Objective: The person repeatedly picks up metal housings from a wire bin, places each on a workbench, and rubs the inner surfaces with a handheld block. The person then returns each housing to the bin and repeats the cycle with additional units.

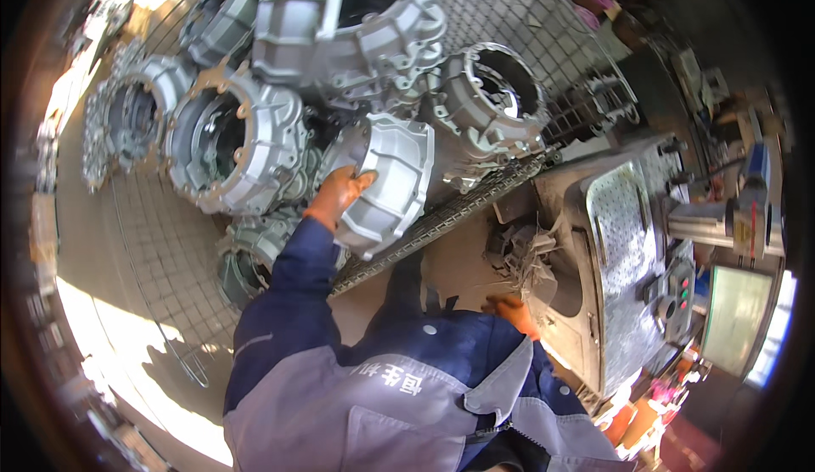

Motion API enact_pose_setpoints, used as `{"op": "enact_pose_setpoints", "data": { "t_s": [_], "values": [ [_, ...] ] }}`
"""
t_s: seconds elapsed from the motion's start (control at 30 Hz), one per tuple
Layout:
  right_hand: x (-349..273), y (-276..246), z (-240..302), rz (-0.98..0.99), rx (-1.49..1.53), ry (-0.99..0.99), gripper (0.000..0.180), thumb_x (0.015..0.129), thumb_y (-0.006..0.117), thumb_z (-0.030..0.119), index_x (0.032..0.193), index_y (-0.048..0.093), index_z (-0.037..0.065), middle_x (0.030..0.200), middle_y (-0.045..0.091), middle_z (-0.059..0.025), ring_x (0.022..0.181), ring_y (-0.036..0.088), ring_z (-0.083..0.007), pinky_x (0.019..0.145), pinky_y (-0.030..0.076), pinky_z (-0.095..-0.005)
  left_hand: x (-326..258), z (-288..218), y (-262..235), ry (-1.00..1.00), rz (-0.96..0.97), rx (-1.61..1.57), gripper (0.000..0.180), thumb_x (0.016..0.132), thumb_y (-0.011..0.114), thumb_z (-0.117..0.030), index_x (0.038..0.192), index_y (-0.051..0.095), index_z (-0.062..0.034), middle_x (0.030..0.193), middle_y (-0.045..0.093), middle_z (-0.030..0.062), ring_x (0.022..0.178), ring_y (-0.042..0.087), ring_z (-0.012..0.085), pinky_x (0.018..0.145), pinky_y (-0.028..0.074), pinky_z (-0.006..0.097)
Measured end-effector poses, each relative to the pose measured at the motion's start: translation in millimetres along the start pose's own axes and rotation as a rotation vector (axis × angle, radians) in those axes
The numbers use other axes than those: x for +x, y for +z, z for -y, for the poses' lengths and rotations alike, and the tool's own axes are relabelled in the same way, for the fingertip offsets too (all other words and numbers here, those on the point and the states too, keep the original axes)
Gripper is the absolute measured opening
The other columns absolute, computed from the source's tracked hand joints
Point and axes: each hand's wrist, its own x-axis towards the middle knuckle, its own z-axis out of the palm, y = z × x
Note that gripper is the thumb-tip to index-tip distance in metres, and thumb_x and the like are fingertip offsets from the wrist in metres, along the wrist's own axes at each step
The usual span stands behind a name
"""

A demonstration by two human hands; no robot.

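Observation:
A silver cast-metal housing [386,185], bell-shaped and ribbed, stands tilted at the near edge of a wire mesh cage. My left hand [341,192], in an orange glove, is closed on its left rim, with the thumb lying over the edge. Similar housings crowd around it: a ring-shaped one [216,139] to the left, a large one [340,43] beyond, and another [492,98] to the right. My right hand [512,312], also in an orange glove, hangs low at my right side, apart from the housings. Its fingers look loosely spread, and I see nothing in them.
The cage's mesh edge [450,213] runs between me and the housings. To the right stands a machine with a metal top [624,251] and a control box with coloured buttons [679,298]. Scrap-like debris [526,255] lies beside it. More housings [140,107] sit at the far left.

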Motion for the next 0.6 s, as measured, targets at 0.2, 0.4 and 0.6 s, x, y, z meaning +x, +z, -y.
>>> {"op": "enact_pose_setpoints", "data": {
  "t_s": [0.2,0.4,0.6],
  "values": [
    [17,12,120,0.398,0.909,-0.088,0.071,0.098,0.052,0.055,0.146,0.039,0.004,0.136,0.055,-0.0129,0.124,0.055,-0.0303,0.098,0.049,-0.0538,-85,-106,21,0.318,0.341,-0.255,0.019,0.092,0.065,-0.01,0.079,0.058,0.0027,0.076,0.059,0.0034,0.064,0.047,0.0075,0.057,0.041,0.028],
    [-43,-32,136,0.368,1.013,-0.414,0.064,0.098,0.053,0.048,0.142,0.044,0.002,0.126,0.063,-0.0117,0.105,0.065,-0.0241,0.094,0.053,-0.0392,-143,-242,88,0.553,0.634,0.48,0.042,0.083,0.075,-0.038,0.086,0.066,0.0026,0.072,0.063,0.0146,0.064,0.058,0.0204,0.061,0.046,0.036],
    [-99,-76,78,0.43,1.36,-0.763,0.037,0.098,0.056,0.021,0.131,0.054,0.007,0.121,0.064,-0.0097,0.102,0.068,-0.0216,0.091,0.056,-0.0408,-173,-358,173,1.095,0.873,0.969,0.043,0.08,0.071,-0.046,0.086,0.069,-0.0036,0.08,0.066,0.0192,0.075,0.065,0.038,0.066,0.049,0.045]
  ]
}}
